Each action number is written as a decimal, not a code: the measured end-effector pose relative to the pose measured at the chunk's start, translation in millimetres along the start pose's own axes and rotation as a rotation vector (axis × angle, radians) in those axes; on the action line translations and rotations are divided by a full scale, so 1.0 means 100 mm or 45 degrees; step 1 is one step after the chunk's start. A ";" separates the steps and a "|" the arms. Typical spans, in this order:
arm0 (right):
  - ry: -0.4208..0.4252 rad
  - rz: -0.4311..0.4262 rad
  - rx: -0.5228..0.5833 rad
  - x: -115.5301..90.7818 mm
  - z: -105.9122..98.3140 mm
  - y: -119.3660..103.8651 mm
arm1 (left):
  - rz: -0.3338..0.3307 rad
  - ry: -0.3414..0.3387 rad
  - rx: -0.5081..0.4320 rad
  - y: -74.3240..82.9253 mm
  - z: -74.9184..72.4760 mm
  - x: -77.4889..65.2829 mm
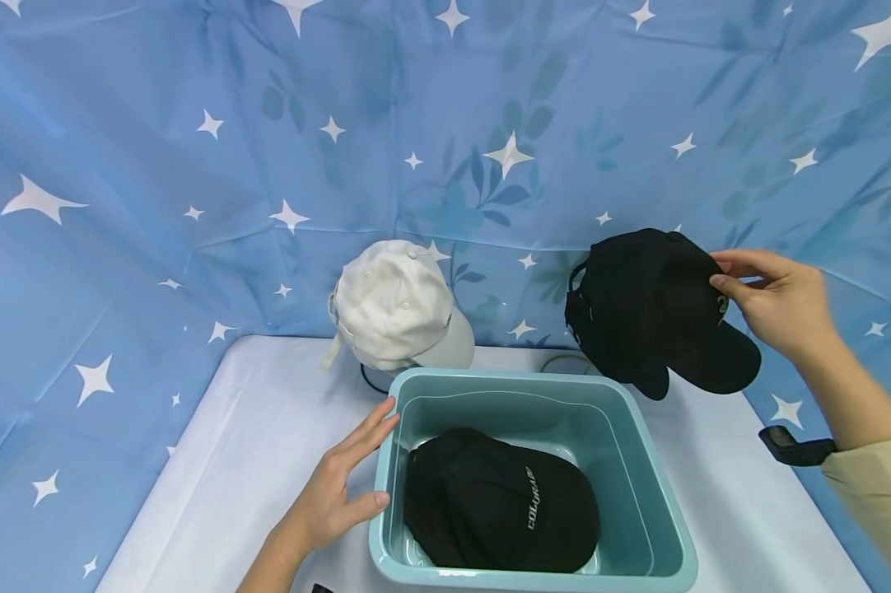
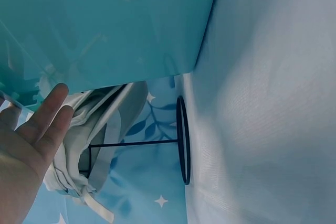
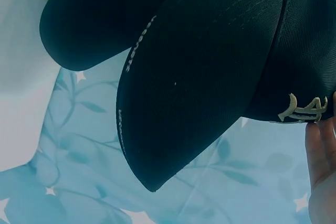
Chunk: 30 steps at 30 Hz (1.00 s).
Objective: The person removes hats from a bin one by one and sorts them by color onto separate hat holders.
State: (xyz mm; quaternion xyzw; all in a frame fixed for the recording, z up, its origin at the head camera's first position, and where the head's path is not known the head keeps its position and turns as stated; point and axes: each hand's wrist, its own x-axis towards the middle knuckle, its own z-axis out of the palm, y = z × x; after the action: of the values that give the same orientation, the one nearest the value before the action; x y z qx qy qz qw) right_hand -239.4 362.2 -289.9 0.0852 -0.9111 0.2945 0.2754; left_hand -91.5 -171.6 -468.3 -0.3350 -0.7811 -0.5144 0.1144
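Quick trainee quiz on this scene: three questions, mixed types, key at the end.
1. What colour is the cap lying inside the teal tub? A) white B) black C) red
2. True or false: the white cap sits on a stand.
3. Which one pinches the gold-logo black cap: left or right?

Key: 1. B. 2. True. 3. The right hand.

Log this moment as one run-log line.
Right hand: pinches gold-logo black cap | Left hand: outstretched at left rim of tub | Inside tub: lettered black cap | Beyond tub: white cap
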 end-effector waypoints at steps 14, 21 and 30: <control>-0.032 0.033 0.008 -0.02 0.13 0.16 | -0.003 -0.003 0.005 0.00 0.00 0.00; -0.063 0.033 0.020 -0.03 0.22 0.23 | -0.018 -0.005 0.010 0.00 0.00 -0.01; -0.090 0.048 0.005 -0.06 0.34 0.28 | -0.038 -0.008 0.008 0.01 -0.01 -0.01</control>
State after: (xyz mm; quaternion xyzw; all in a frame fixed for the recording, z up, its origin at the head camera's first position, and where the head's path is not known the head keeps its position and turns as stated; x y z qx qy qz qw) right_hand -258.9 364.8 -329.8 0.0791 -0.9212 0.2981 0.2373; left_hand -90.2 -172.2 -468.0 -0.3247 -0.7879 -0.5125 0.1051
